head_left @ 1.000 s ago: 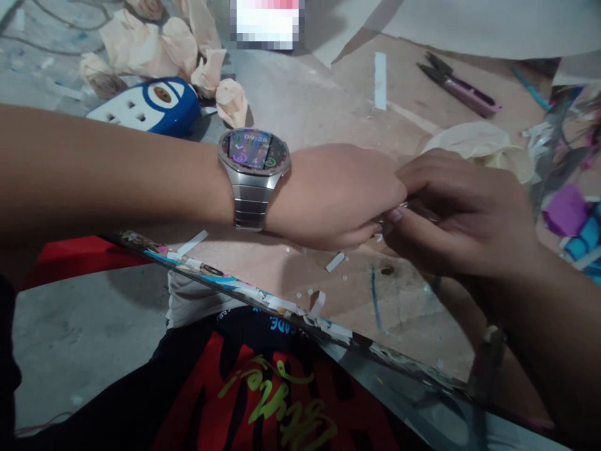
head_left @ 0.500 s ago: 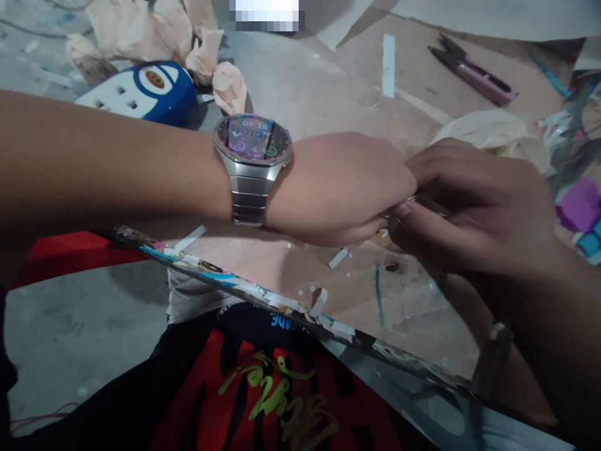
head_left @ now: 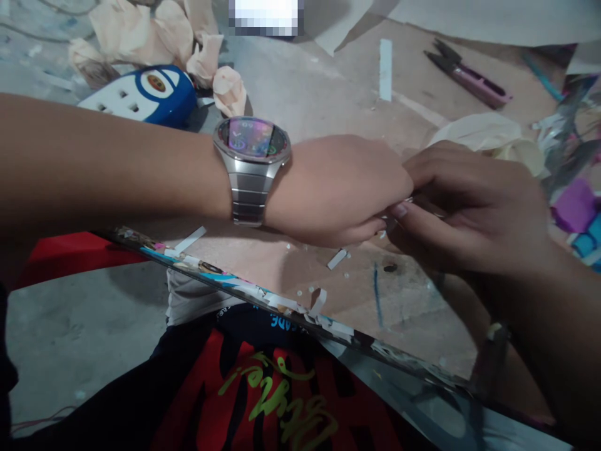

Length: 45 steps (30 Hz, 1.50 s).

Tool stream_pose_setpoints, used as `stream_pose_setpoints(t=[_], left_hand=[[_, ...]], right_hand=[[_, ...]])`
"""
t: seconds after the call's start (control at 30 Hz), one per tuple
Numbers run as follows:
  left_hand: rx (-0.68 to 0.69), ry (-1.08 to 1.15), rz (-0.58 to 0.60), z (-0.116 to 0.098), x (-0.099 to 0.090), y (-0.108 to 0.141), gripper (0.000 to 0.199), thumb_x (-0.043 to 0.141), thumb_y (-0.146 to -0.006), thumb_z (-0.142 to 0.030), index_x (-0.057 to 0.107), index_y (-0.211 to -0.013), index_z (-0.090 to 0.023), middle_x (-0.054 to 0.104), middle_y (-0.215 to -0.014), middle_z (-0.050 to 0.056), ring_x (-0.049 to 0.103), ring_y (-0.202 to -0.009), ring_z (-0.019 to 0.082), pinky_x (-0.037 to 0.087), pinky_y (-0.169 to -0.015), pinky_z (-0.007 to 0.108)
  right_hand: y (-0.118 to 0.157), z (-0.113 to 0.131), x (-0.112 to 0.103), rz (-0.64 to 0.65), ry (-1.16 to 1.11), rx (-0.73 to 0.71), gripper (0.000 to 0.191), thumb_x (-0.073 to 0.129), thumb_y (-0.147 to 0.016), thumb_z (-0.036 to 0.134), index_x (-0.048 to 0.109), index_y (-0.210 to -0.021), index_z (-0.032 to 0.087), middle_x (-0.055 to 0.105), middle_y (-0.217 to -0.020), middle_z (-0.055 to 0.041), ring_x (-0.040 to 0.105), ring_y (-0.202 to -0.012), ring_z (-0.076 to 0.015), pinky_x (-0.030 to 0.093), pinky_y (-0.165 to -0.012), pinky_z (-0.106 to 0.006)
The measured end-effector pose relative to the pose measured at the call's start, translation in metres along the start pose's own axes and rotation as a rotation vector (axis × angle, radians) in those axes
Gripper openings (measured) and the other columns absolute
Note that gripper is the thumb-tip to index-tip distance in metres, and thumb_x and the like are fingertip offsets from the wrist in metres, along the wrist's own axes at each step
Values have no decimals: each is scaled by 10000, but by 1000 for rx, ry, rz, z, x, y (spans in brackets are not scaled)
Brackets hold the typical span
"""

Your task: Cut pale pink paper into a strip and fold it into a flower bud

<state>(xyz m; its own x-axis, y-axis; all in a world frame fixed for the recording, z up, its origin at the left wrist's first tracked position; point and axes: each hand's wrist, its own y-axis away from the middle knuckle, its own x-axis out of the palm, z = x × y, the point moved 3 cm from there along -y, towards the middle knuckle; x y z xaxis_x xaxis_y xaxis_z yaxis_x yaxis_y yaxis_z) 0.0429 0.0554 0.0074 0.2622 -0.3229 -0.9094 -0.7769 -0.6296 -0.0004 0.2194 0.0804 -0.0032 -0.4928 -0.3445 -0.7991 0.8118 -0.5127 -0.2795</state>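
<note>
My left hand [head_left: 345, 188], a metal-banded watch [head_left: 253, 141] on its wrist, reaches across from the left with its back turned up and its fingers curled under. My right hand [head_left: 474, 207] meets it from the right, thumb and fingers pinched together at the left fingertips. A tiny pale bit shows between the two hands; what they grip is mostly hidden. Beyond the right hand lies a piece of cream crumpled material [head_left: 483, 134]. Under the hands, a small white paper strip [head_left: 337, 259] rests on the brown tabletop [head_left: 300, 266].
Pink-handled thread snips [head_left: 469, 75] lie at the far right, near a white strip [head_left: 385, 69]. Several peach crumpled paper shapes [head_left: 136, 34] sit behind a blue and white power strip [head_left: 141, 94]. Purple scraps [head_left: 575, 203] are at the right. Paper bits line the table's near edge [head_left: 272, 300].
Both hands keep nearly the same pose, still pinched together. The view has shifted very slightly, and the reflection on the watch face differs.
</note>
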Motion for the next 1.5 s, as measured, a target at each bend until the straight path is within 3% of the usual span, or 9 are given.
stream_pose_setpoints(t=[0.17,0.4,0.6,0.77,1.03,1.17,1.5], left_hand=[[-62,66,53,1,-7,0,340,473,-993,-308,765,-1070,-152,730,-837,88,674,-900,253,371,-798,335],[-104,188,48,6,-11,0,273,503,-989,-258,749,-916,-164,673,-773,-3,488,-678,122,230,-677,297],[-124,306,61,9,-14,-2,318,497,-988,-255,702,-763,-166,671,-685,-22,470,-625,103,234,-666,306],[-138,353,72,11,-16,-4,269,514,-961,-217,718,-790,-179,726,-739,-44,543,-654,92,285,-657,258],[-178,431,120,14,-15,-4,288,479,-920,-195,736,-790,-183,753,-744,-19,636,-665,105,389,-668,238],[-172,448,126,14,-15,-4,282,474,-917,-214,717,-777,-182,765,-750,-6,647,-653,110,415,-656,241],[-199,537,204,16,-13,-3,333,434,-955,-311,733,-927,-167,763,-768,41,629,-588,114,453,-652,232]], right_hand=[[-2,1,1,-27,14,-33,119,729,-923,269,662,-908,171,644,-784,-41,564,-732,-120,406,-681,-293],[2,-3,1,-107,30,-39,81,733,-882,193,653,-894,182,670,-795,-36,591,-717,-124,424,-676,-294],[2,-1,1,-163,66,-45,103,750,-870,195,648,-875,176,675,-786,-38,597,-719,-129,429,-702,-302],[2,4,0,-233,104,-31,105,732,-903,208,636,-868,180,669,-785,-22,593,-716,-113,430,-706,-288],[2,-2,-1,-184,120,-22,115,752,-897,269,654,-881,211,676,-783,-10,617,-704,-134,434,-682,-316],[2,1,-1,-197,176,1,83,695,-939,288,643,-895,239,683,-794,-11,634,-716,-162,446,-699,-352],[2,0,-2,-226,174,-20,195,788,-891,390,654,-903,248,704,-802,-11,651,-728,-175,462,-744,-374]])
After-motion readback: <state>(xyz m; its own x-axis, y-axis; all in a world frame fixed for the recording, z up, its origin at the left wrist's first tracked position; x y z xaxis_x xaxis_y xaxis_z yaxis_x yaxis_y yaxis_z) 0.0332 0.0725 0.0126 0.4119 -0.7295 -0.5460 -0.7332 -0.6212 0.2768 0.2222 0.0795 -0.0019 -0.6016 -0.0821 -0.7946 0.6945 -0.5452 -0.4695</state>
